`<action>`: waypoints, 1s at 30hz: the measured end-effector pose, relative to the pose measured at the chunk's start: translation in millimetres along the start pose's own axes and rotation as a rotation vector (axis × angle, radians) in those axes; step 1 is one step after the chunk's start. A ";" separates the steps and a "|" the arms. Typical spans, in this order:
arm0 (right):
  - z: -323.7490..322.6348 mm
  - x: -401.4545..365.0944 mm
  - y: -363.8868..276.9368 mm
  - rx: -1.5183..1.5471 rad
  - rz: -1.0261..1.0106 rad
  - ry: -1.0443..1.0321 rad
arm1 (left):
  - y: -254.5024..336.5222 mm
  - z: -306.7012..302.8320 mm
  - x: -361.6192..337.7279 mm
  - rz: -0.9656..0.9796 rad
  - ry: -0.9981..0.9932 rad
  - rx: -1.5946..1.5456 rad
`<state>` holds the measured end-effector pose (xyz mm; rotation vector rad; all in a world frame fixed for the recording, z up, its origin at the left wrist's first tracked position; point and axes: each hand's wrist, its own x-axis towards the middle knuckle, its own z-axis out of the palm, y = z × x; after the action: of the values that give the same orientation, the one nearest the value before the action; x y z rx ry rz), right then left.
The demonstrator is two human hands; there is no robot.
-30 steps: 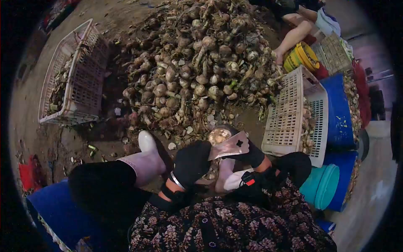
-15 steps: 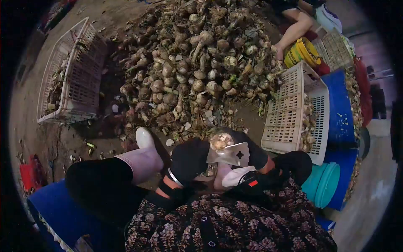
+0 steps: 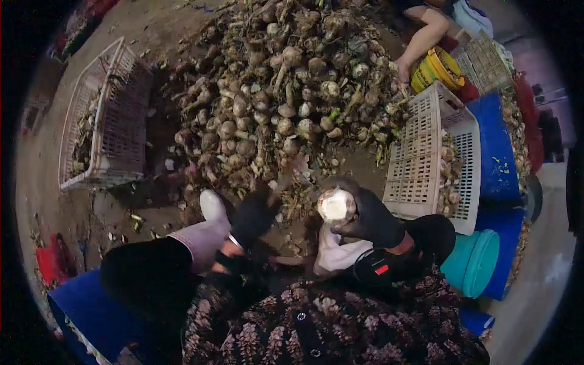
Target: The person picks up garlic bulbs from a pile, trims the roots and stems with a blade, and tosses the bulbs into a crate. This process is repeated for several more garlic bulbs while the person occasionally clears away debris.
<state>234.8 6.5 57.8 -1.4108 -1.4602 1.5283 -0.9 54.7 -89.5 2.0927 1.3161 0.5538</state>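
Note:
My right hand (image 3: 371, 219), in a dark glove, grips a round bulb (image 3: 336, 207) with a flat, white cut face turned up; its skin is brownish. My left hand (image 3: 252, 220), also dark-gloved, is apart from it on the left, above my boot. Its fingers are smeared by motion. A blurred streak, apparently the knife (image 3: 285, 182), reaches from this hand up toward the heap. In front of both hands lies a large heap of dirty bulbs (image 3: 243, 112) with stems and roots.
A white crate (image 3: 115, 115) stands left of the heap, another crate (image 3: 413, 158) on the right. Beside it are blue bins (image 3: 490, 158), a teal bucket (image 3: 480, 261) and a yellow bucket (image 3: 429, 76). Another person's bare leg (image 3: 426, 36) shows at top right. A blue container (image 3: 103, 310) is lower left.
My hands have moved apart: the left swung left with the knife, away from the bulb. The right hand keeps the bulb, now showing its white cut face.

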 end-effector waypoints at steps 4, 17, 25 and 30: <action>-0.4 6.5 1.0 -0.052 -0.130 0.031 | 33.7 -7.4 -0.1 0.392 0.121 -0.170; 12.8 4.7 9.6 -0.228 -0.193 0.056 | 74.3 -44.0 -10.8 0.279 -0.208 -0.581; 7.7 -5.1 23.3 -0.235 -0.161 0.132 | 66.4 -21.1 -14.4 0.132 -0.309 -0.578; -18.6 -14.2 -1.6 -0.137 -0.214 0.450 | 16.7 79.8 -50.4 0.240 -0.242 -0.357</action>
<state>255.5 -0.4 66.4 -1.5016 -1.3956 0.9198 38.8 -17.6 -138.3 1.9536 0.7721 0.5677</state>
